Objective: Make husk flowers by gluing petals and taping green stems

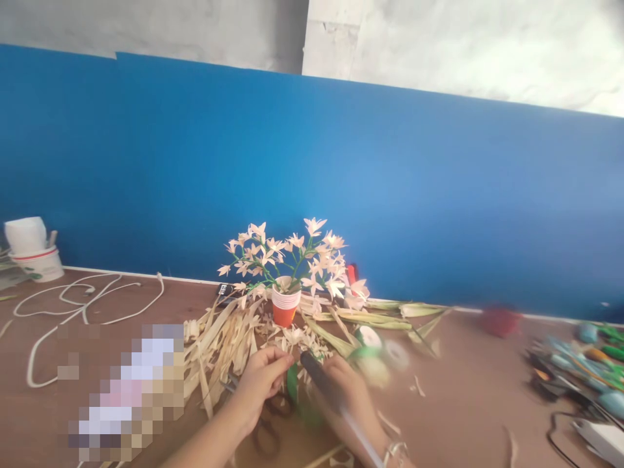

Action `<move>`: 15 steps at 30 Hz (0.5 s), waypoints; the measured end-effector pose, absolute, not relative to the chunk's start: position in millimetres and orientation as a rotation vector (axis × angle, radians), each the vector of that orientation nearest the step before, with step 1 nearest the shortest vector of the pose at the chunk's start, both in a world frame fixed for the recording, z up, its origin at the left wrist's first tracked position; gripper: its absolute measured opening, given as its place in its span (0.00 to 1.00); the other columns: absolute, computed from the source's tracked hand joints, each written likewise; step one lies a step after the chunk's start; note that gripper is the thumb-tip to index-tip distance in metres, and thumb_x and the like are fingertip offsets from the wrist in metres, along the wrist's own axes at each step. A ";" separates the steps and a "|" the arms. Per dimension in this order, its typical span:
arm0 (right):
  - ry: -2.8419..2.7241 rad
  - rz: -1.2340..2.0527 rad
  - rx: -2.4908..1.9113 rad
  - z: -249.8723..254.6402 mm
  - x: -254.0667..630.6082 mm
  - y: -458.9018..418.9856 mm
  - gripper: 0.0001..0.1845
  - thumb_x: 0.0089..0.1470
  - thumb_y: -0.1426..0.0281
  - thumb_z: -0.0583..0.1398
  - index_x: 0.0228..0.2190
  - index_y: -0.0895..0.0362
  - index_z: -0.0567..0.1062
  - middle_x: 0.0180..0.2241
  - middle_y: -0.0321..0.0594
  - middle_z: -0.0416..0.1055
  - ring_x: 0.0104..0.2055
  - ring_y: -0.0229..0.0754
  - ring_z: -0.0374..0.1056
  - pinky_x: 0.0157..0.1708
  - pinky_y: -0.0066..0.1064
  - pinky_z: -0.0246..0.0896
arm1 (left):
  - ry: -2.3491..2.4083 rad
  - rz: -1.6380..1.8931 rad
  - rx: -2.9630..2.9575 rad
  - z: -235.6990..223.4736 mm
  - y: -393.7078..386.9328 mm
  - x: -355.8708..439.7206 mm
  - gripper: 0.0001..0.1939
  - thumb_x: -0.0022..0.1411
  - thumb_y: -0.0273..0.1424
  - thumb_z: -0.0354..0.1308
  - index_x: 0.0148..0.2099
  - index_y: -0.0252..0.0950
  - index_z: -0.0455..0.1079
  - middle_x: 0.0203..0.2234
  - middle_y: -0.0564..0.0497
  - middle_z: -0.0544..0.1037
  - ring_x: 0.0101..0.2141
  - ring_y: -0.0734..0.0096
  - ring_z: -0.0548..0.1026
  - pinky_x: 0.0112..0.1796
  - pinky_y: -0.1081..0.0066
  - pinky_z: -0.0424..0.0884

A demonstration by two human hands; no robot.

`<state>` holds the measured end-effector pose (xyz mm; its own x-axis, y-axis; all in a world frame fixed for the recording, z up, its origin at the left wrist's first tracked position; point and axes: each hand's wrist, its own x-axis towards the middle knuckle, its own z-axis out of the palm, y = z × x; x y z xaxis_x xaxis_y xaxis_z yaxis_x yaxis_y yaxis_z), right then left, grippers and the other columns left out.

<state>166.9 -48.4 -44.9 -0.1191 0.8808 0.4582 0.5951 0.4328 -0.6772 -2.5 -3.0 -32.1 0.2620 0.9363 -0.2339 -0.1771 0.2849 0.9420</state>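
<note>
My left hand (266, 377) is closed in a pinch, and a strip of green tape (292, 382) hangs from its fingertips. My right hand (348, 390) is wrapped round a dark-handled tool (319, 377) with a thin pale shaft slanting down toward my wrist; blur hides its exact kind. Scissors (267, 432) with dark handles lie partly under my left hand. Just beyond both hands stands an orange and white paper cup (285, 307) holding pale husk flowers (319, 260) on green stems. Loose pale petals (295, 337) lie in front of the cup.
Dried husk strips (227, 338) spread left of the cup, with longer husk leaves (375, 316) to the right. Blurred tape rolls (370, 338) sit beside my right hand. A white cable (58, 318), white tub (39, 263) and blurred-out item (129, 390) are left; tangled tools (580, 364) are right.
</note>
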 end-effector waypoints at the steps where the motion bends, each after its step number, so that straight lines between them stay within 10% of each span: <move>1: -1.825 0.412 -1.270 -46.0 167.1 -48.0 0.02 0.47 0.74 0.57 0.26 0.57 0.71 0.27 0.38 0.65 0.28 0.38 0.64 0.27 0.26 0.61 | 0.996 0.928 0.971 -32.5 -2.9 -2.3 0.15 0.45 0.39 0.62 0.24 0.35 0.62 0.10 0.63 0.55 0.14 0.84 0.48 0.18 0.77 0.38; 15: -1.820 0.381 -1.353 -49.6 165.6 -45.5 0.04 0.48 0.73 0.57 0.24 0.58 0.71 0.26 0.38 0.65 0.27 0.37 0.65 0.26 0.25 0.61 | 0.981 0.916 0.992 -33.3 -5.9 0.2 0.14 0.45 0.38 0.61 0.24 0.35 0.61 0.10 0.63 0.56 0.14 0.84 0.49 0.19 0.76 0.37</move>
